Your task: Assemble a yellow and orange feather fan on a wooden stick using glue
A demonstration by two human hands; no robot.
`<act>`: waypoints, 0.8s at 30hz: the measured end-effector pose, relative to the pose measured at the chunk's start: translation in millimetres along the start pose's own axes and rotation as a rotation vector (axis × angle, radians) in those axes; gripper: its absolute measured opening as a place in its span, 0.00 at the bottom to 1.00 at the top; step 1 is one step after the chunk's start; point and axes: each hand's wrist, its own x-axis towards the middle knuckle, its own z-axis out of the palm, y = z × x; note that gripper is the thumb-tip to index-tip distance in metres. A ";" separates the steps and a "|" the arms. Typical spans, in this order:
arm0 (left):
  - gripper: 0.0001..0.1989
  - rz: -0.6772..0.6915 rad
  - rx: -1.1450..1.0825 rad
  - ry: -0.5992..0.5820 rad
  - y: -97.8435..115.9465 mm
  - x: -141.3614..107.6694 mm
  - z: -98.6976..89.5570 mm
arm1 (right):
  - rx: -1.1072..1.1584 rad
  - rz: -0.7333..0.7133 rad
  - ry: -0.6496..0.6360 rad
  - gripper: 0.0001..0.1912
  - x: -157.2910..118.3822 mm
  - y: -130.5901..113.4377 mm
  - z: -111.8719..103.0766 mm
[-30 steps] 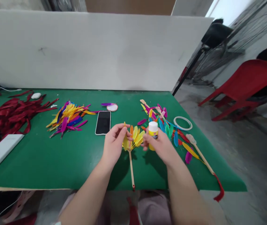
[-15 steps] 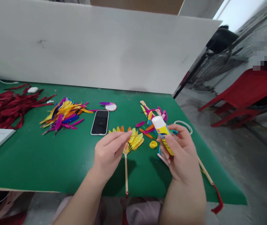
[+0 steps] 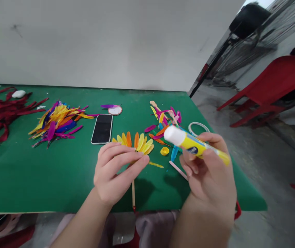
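Observation:
My right hand (image 3: 209,172) is closed around a yellow glue stick (image 3: 201,148), its white end pointing left and slightly up. The fingers of my left hand (image 3: 121,168) are pinched together, with a narrow yellow feather (image 3: 156,165) sticking out to the right of the fingertips. Below and behind that hand lies a fan of yellow and orange feathers (image 3: 143,143) on a wooden stick (image 3: 133,194); the hand hides its middle. A small yellow cap (image 3: 165,151) lies on the table between the two hands.
On the green table (image 3: 59,172) are a phone (image 3: 102,129), a colourful feather pile (image 3: 59,122), dark red ribbons (image 3: 2,115) and a round white piece (image 3: 115,110). Loose feathers and sticks (image 3: 164,119) lie behind the glue stick. A red chair (image 3: 271,82) stands right.
The glue stick has tipped from steep to nearly level. My left hand has turned and lowered, bringing the yellow feather into plain view. The whole view has shifted slightly.

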 end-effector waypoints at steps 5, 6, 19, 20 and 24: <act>0.12 0.005 -0.086 -0.105 7.1 -4.9 1.5 | 0.203 0.084 0.117 0.22 4.2 3.7 4.3; 0.13 0.003 -0.117 -0.129 8.7 -5.5 2.2 | 0.237 0.140 0.115 0.23 5.6 5.1 5.8; 0.11 -0.024 -0.183 -0.199 20.6 -5.9 1.9 | 0.522 0.601 -0.052 0.22 5.5 21.5 31.2; 0.11 -0.025 -0.173 -0.194 21.2 -5.6 0.9 | 0.531 0.601 -0.082 0.21 5.5 22.4 31.3; 0.10 -0.024 -0.151 -0.197 21.0 -5.1 -1.2 | 0.566 0.564 -0.171 0.20 5.8 25.8 29.7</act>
